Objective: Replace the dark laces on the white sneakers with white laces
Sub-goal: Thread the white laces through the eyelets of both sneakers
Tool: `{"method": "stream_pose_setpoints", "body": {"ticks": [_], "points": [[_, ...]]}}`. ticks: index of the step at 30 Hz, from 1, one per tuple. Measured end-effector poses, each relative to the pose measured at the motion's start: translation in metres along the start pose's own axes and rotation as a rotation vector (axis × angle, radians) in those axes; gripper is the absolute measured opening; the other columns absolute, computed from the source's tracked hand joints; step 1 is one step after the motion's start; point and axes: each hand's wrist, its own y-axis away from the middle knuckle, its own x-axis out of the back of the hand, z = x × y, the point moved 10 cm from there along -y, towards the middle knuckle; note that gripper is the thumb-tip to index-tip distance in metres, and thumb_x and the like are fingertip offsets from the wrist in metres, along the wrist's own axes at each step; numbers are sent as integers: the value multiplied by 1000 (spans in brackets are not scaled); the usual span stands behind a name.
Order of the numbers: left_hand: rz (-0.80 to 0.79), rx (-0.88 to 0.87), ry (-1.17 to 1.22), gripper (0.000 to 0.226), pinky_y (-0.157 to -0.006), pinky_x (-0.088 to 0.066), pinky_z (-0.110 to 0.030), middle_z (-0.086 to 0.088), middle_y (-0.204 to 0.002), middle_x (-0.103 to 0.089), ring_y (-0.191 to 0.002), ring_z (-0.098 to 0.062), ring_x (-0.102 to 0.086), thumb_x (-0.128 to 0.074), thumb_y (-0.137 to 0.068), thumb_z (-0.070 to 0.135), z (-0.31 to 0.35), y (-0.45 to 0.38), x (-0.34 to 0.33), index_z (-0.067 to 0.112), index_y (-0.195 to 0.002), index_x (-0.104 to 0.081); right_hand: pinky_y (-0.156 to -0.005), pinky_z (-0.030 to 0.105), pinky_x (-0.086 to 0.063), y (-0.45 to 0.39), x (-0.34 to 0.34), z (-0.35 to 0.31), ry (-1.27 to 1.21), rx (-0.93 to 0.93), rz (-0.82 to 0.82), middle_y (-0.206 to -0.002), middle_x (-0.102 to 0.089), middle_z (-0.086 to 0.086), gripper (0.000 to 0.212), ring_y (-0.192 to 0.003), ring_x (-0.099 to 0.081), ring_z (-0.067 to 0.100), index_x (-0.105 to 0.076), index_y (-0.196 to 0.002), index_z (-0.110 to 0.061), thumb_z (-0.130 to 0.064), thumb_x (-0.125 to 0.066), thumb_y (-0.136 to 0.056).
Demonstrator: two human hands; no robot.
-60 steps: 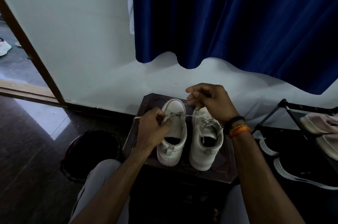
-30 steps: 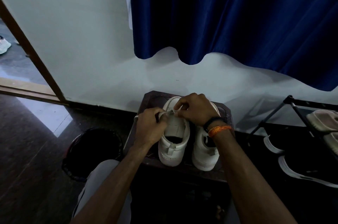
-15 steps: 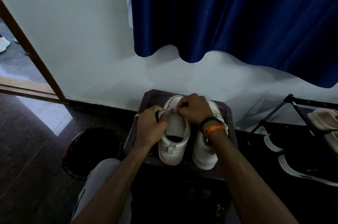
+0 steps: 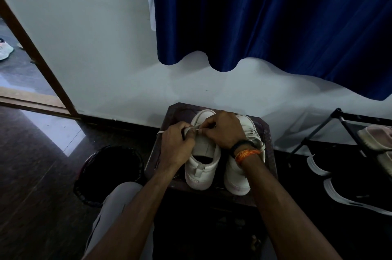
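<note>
arms: both bare to the near edge, no sleeves in view
right wrist: a black band (image 4: 242, 145) sits farther along, with an orange thread bracelet (image 4: 247, 154) just nearer the elbow, the two bands touching
left wrist: bare
legs: light grey trousers (image 4: 118, 202), left knee showing at the near edge

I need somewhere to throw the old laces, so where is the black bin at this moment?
In the head view the black bin stands on the dark floor at lower left, just left of the small wooden stool that carries the white sneakers.
</note>
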Motion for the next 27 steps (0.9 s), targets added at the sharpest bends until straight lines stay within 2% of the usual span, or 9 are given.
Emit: {"method": "stream_pose_setpoints", "body": {"ticks": [5, 11, 17, 21, 25, 27], "points": [[-5, -2, 22, 11, -64, -52, -25, 10, -72, -69, -71, -2, -64, -65, -90, 14, -2, 1, 1, 19, -84, -73, -73, 21, -41, 1, 0, -4, 45, 11, 26, -89, -77, 0, 12, -90, -66, 19, -82, -89, -23, -26, -73, -81], [2, -28, 49, 8, -59, -50, -21, 9, -70, -68, -68, -4, -64, -68, -89, 14, 3, 3, 2, 18, -85, -74, -80, 31, -54, 5, 6, -4, 23, 0, 105, -88, -77, -5, 10, -89, -69, 17, -82, -85, -27, -32, -75, -79], [-10, -76, 71, 7, -62, -51, -23, 10, -73, -69, -70, -3, -65, -68, -91, 21, 6, 7, 2, 19, -87, -73, -76, 30, -53, 8, 5, -5, 69, -21, 133, -92, -76, -6, 12, -89, -68, 19, -81, -90, -29, -33, -72, -82], [-6, -8, 141, 26, -65, -47, -22, 7, -72, -69, -72, -4, -63, -57, -101, 29, -3, 7, 5, 20, -82, -72, -76, 32, -55, 10, 6, -5, -36, -5, 129, -83, -75, -9, 8, -83, -69, 11, -78, -82, -30, -25, -78, -75], [-119, -24, 107, 25, -76, -51, -17, 12, -90, -75, -86, 3, -67, -55, -97, 11, -7, -5, -1, 23, -95, -77, -71, 33, -53, 11, 9, -8, -75, -27, 179, -70, -71, -9, 25, -77, -69, 15, -59, -71, -32, -11, -73, -69], [-197, -45, 126, 34, -80, -55, -21, 11, -91, -76, -88, 0, -70, -58, -89, -1, -9, -9, -6, 27, -97, -77, -70, 34, -53, 11, 9, -11, -65, -15, 194, -70, -71, -8, 24, -78, -69, 18, -58, -74, -30, -9, -71, -70]]}}
